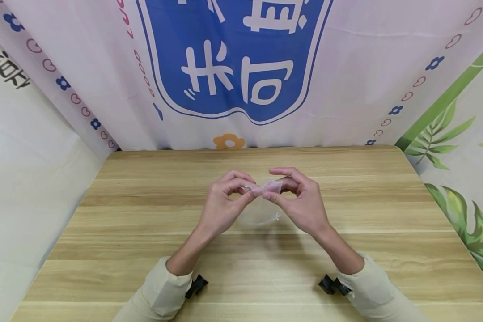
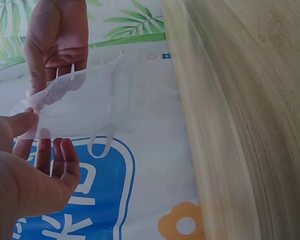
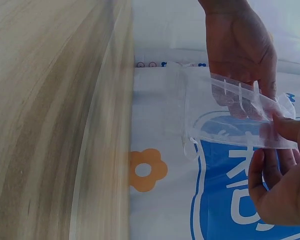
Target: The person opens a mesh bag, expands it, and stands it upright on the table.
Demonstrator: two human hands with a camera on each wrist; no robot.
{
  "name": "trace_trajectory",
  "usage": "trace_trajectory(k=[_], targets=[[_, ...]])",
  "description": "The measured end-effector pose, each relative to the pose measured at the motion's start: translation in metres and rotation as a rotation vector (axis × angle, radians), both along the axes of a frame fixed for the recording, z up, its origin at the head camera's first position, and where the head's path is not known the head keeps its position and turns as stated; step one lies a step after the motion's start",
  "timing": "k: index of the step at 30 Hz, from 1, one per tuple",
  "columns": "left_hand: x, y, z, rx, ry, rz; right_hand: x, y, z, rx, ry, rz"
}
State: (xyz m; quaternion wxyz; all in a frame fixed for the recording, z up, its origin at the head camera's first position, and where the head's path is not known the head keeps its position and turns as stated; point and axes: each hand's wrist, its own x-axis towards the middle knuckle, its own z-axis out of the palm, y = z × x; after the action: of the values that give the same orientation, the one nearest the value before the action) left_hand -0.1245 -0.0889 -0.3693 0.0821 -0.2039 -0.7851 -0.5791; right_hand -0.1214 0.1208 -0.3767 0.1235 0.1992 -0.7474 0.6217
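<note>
A sheer white mesh pouch (image 1: pixel 273 186) is held up over the table between the two hands. My left hand (image 1: pixel 222 201) pinches its gathered upper edge between thumb and fingers. Right beside it, my right hand (image 1: pixel 302 202) pinches the same edge, thumb toward me, with the index finger raised. The fingertips of both hands nearly meet. In the left wrist view the see-through body of the pouch (image 2: pixel 85 117) spreads away from the hands. A thin white loop (image 3: pixel 191 150) hangs at its far end in the right wrist view.
A wood-grain table (image 1: pixel 124 250) lies beneath the hands. Behind it hangs a pale curtain (image 1: pixel 346 89) with a blue printed emblem, and patterned cloth flanks both sides. Small black devices (image 1: pixel 196 286) sit at both sleeve cuffs, just above the tabletop.
</note>
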Motion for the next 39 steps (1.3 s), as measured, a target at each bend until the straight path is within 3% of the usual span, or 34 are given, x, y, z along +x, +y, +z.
trace_trajectory(k=[9, 32, 39], targets=[[-0.0016, -0.0024, -0.0002, -0.014, -0.016, 0.03, 0.0, 0.0033, 0.0012, -0.014, 0.005, -0.041], [-0.0019, 0.0002, -0.0033, -0.023, -0.04, 0.038, 0.0005, 0.0008, 0.0, 0.036, -0.035, 0.005], [-0.0018, -0.0023, 0.0, -0.019, -0.04, 0.036, -0.001, 0.003, 0.0012, 0.013, -0.007, -0.058]])
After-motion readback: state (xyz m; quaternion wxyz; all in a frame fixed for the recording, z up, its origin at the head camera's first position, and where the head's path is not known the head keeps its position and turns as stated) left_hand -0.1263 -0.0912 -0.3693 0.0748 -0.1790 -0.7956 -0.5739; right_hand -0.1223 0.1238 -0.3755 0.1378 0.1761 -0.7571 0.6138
